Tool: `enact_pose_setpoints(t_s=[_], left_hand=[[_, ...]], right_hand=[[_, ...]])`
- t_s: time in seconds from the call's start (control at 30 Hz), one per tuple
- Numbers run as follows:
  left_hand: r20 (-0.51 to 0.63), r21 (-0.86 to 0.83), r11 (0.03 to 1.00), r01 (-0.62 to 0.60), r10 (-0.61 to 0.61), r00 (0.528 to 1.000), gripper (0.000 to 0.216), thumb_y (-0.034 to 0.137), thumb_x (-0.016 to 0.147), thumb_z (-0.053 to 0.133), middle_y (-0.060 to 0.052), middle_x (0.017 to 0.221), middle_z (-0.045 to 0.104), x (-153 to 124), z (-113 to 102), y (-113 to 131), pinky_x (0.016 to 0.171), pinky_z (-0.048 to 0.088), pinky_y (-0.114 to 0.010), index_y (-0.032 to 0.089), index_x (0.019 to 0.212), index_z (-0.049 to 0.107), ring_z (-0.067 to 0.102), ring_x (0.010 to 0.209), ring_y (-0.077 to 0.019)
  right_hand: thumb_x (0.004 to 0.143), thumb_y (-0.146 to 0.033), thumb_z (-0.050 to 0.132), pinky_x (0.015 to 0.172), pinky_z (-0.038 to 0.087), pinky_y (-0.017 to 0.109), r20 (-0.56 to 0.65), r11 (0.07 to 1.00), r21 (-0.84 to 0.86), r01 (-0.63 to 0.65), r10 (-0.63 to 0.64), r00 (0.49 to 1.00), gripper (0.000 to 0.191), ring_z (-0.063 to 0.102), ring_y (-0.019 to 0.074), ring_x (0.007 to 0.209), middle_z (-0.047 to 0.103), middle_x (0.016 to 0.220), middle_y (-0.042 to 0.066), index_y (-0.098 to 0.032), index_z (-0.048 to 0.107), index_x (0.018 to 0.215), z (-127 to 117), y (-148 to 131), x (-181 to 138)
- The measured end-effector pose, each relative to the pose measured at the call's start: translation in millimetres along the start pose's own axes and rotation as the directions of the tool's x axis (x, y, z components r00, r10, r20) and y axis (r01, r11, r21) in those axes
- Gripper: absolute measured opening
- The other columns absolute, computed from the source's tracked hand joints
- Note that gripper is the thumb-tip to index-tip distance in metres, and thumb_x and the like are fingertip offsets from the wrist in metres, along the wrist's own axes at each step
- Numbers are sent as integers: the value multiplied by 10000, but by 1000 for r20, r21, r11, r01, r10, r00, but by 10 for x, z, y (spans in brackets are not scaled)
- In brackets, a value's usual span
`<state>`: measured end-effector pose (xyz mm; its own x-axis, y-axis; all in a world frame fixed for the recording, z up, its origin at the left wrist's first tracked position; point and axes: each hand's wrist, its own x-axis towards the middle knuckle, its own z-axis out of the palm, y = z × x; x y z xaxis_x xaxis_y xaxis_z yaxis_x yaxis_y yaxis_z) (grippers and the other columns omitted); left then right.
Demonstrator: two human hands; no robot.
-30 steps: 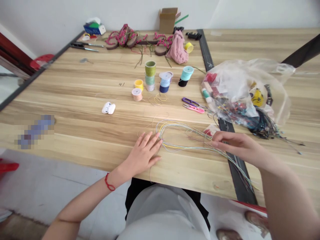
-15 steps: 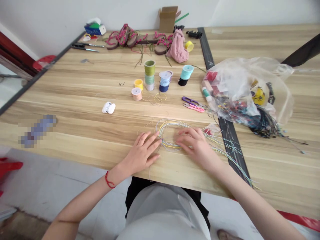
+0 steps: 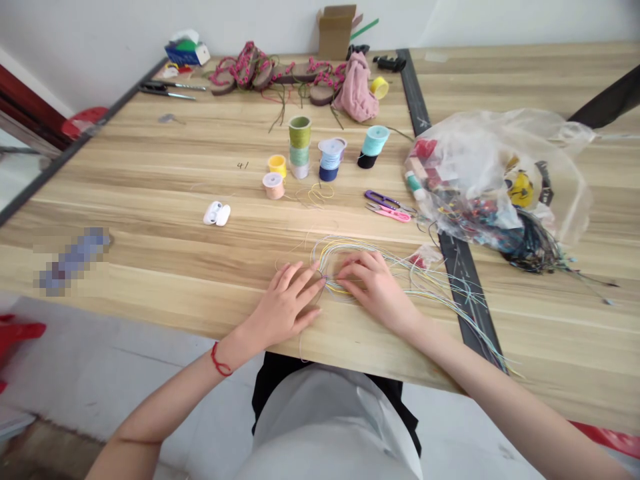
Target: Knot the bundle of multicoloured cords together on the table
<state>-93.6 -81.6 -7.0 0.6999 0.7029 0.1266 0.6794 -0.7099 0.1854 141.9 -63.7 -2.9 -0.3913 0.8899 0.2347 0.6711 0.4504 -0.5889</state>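
A bundle of thin pale blue, grey and yellow cords (image 3: 395, 252) lies curved in a loop near the table's front edge, its loose ends trailing to the right. My left hand (image 3: 286, 303) rests flat at the loop's left side with its fingers spread, the fingertips touching the cords at a small gathered spot. Inside the loop, my right hand (image 3: 373, 288) has its thumb and fingertips drawn together on a thin cord close to that spot. The cord between those fingertips is barely visible.
Several thread spools (image 3: 299, 150) stand beyond the loop. Purple snips (image 3: 381, 199) and pink snips (image 3: 389, 213) lie to their right, near a clear plastic bag (image 3: 465, 180) of cords. A white earbud case (image 3: 217, 214) sits to the left. Braided straps (image 3: 250, 70) lie at the back.
My right hand has moved left across the loop, toward the gathered spot and my left hand, and its fingertips have come closer together. My left hand has stayed in place.
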Motion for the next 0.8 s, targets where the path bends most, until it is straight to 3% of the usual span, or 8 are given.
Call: enact_pose_setpoints(t_s=[0.8], left_hand=[[-26, 55, 998, -11, 13, 1000, 511, 417, 987, 478, -86, 1589, 337, 15, -2, 8, 1160, 278, -533, 164, 1431, 494, 315, 1402, -353]], right_hand=[[927, -165, 587, 923, 455, 426, 76, 993, -91, 76, -69, 995, 107, 497, 249, 1003, 652, 1039, 84, -187, 649, 843, 47, -42, 65]])
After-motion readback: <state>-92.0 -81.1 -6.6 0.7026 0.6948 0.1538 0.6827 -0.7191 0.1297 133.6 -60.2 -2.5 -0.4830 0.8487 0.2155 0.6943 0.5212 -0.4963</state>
